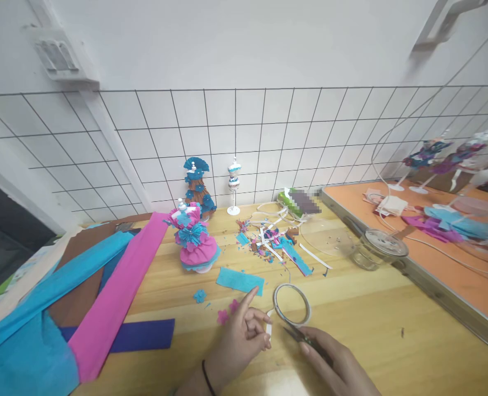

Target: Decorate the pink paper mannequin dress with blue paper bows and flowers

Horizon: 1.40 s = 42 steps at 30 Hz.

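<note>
Near the front of the table, my left hand [246, 333] pinches a short white strip [269, 330], apparently tape, between thumb and fingers, with the index finger stretched out. My right hand [330, 357] is closed round small dark scissors [295, 333], whose tips point at the strip without touching it. Just beyond them lies a white tape roll [274, 300]. A light blue crepe paper piece [237, 279] is beyond my left fingertips. Pink paper flowers [223, 316] and a blue paper flower [199, 296] lie to the left.
A doll form in a pink and blue paper dress [196, 247] stands left, with a brown and blue one [198, 190] and a white stand [234, 187] behind. Paper scraps [268, 239] litter the middle. Crepe paper rolls [120, 297] cover the left; a clear container [378, 250] sits right.
</note>
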Available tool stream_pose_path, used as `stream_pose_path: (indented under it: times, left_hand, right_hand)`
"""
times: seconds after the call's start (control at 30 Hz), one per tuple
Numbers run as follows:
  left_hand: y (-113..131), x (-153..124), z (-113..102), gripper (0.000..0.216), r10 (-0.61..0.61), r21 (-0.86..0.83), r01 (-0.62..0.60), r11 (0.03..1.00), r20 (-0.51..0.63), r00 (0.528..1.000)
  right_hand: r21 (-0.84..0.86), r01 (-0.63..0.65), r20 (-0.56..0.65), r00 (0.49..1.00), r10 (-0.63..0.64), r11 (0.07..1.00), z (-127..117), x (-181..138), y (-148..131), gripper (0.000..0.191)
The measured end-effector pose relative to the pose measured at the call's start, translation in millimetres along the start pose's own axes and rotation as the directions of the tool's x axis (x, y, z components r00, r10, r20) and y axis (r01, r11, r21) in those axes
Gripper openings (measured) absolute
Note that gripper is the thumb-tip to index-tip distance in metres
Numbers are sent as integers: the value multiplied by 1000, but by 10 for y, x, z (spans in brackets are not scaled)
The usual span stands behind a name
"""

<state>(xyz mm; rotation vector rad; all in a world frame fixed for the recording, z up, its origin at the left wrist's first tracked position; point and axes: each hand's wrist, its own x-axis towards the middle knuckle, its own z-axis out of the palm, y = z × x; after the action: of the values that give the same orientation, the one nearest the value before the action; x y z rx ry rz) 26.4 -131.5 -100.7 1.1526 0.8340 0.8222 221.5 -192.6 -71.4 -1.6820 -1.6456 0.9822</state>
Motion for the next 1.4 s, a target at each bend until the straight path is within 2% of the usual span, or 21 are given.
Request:
stream_pose_path:
  times: [0.23,0.37,0.47,0.67,1.03,1.4]
  left_hand:
    - [-24,11,-15,81,-1,13,1,1000,21,1000]
    - [-49,12,-44,74,61,71,-61,996,2,998]
    - [-59,17,-57,68,84,98,-85,992,7,996]
    - [-63,29,-48,71,47,-6,-47,999,-1,999]
    - [-18,19,-53,83,-8,30,8,1000,14,1000]
    - [-26,10,-52,82,-20,55,18,998,36,999]
  right_hand:
    - [-40,10,125,992,-5,999,56,82,-68,38]
    - [-36,-18,99,995,21,999,85,91,-70,38]
    - [-36,-15,124,992,20,999,92,95,-65,38]
    - [-17,14,143,990,-11,1000,84,97,-81,39]
    - [-63,34,136,990,-25,997,98,104,-147,38]
    - [-113,79,156,986,-61,990,101,111,-185,35]
